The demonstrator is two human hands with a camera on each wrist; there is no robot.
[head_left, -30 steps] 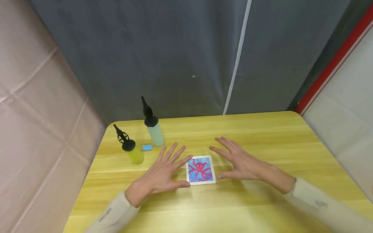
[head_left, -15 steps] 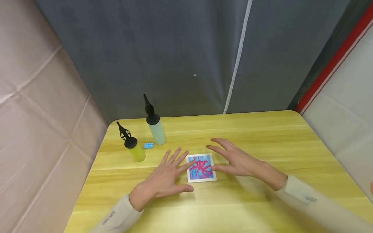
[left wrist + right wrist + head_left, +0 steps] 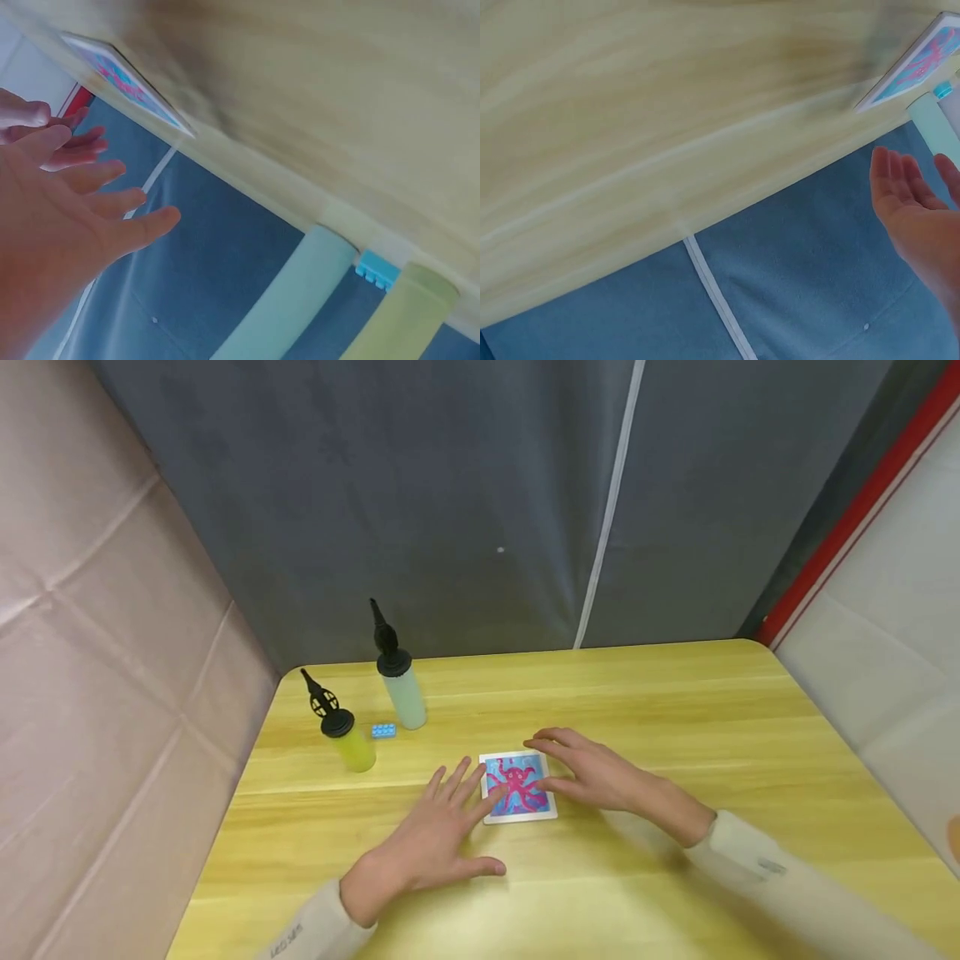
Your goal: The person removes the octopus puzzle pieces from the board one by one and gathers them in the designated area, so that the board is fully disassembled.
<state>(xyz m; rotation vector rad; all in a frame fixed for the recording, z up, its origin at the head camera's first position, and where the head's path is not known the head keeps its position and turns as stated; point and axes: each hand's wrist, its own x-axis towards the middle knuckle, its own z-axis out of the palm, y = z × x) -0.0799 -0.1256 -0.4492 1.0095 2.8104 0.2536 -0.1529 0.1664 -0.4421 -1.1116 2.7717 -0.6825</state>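
A square picture tile (image 3: 528, 799) with a white border and a pink octopus on blue lies on the wooden table. My left hand (image 3: 431, 843) hovers at the tile's left, fingers spread, one fingertip overlapping the picture in the head view. From the right, my right hand (image 3: 603, 774) reaches to the tile's right edge with loosely bent fingers. Both wrist views show the hands (image 3: 60, 217) raised above the table, apart from the tile (image 3: 922, 64). Neither hand holds anything.
Back left stand a pale green cylinder (image 3: 406, 700) and a yellow cylinder (image 3: 355, 752), each with a black pointed top. Between them lies a small blue toy brick (image 3: 383, 731). A grey curtain (image 3: 450, 510) hangs behind the table's far edge.
My right hand has moved left, closer to the tile, with its fingers bending more. The left hand has shifted slightly toward me. Head view has tilted a little; the tile stays put.
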